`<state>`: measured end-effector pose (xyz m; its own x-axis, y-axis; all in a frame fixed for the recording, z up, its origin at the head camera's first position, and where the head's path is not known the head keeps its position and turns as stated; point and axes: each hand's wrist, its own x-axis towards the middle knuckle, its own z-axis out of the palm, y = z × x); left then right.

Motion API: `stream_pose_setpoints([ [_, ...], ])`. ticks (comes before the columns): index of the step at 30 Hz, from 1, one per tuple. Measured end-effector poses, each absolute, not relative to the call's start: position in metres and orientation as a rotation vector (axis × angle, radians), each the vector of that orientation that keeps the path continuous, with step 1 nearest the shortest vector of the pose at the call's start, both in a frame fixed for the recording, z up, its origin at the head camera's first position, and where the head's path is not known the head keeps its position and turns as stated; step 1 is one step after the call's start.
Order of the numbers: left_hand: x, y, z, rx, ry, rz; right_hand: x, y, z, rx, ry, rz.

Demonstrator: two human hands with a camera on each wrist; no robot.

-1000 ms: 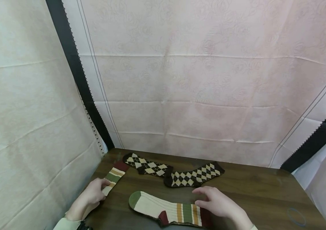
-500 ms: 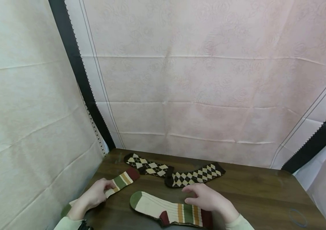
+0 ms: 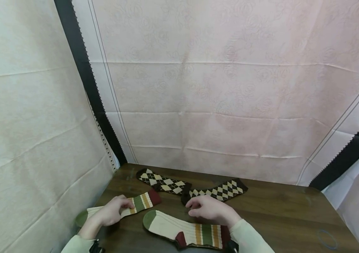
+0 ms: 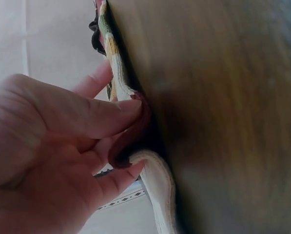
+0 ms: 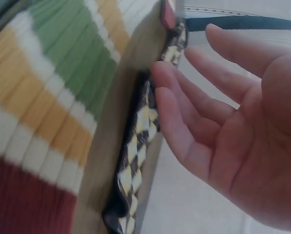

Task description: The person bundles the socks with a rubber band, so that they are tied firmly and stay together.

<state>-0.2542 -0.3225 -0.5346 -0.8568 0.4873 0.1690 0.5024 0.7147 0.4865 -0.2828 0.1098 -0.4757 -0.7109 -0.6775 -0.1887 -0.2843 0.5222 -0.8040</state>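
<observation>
Head: above table (image 3: 287,211), facing forward-down. Wrist pair: close, low over table. Head/right wrist share: argyle socks (image 3: 230,189).

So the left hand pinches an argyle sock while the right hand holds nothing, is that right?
Not quite: the left hand pinches a striped sock, as the head view shows. The right hand does hold nothing.
</observation>
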Motion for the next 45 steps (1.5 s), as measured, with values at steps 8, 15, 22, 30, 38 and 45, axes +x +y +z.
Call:
stream_pose_setpoints([
  [8,-0.252,-0.318,-0.536,-0.846,-2.919,-0.833,-0.298,0.076,-0.489,-0.795,2.313,-1.024],
  [15,-0.251,-0.312,-0.533,-0.814,-2.954,-0.877,-0.301,0.058,-0.494,-0.74,2.357,-0.97],
  [22,-0.26,-0.298,-0.533,-0.775,-3.007,-0.912,-0.303,0.047,-0.5,-0.623,2.411,-1.059],
  [30,-0.266,-0.283,-0.533,-0.777,-3.029,-0.916,-0.304,0.039,-0.51,-0.505,2.404,-1.194],
  [38,-0.27,-0.278,-0.536,-0.793,-3.026,-0.945,-0.303,0.03,-0.518,-0.48,2.518,-1.113],
  [45,-0.273,-0.281,-0.54,-0.829,-2.957,-1.03,-0.303,0.02,-0.523,-0.412,2.659,-1.066],
])
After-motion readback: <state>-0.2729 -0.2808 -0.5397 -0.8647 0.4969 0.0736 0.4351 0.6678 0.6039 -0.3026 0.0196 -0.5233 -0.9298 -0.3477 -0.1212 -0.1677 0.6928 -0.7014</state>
